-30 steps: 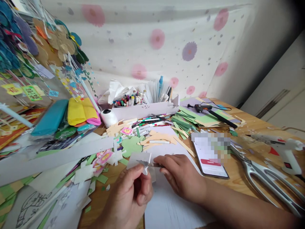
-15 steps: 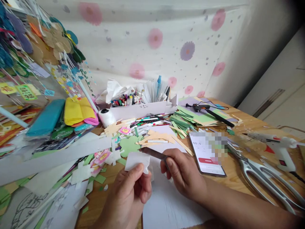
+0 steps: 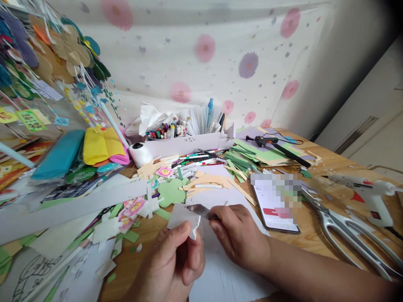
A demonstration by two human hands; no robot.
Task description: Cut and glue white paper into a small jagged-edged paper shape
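Nearest, the left hand (image 3: 171, 253) pinches the white card (image 3: 180, 216) at its one o'clock, thumb on top. The card looks light, thin and fairly stiff, likely to tear at its jagged near corner; its flat part seems the safer hold. Fingers hide too much to tell its long axis. Toward three o'clock, the right hand (image 3: 241, 235) grips the rear of a metal blade (image 3: 198, 209), probably slick, whose length points between nine and ten o'clock over the card; contact is unclear.
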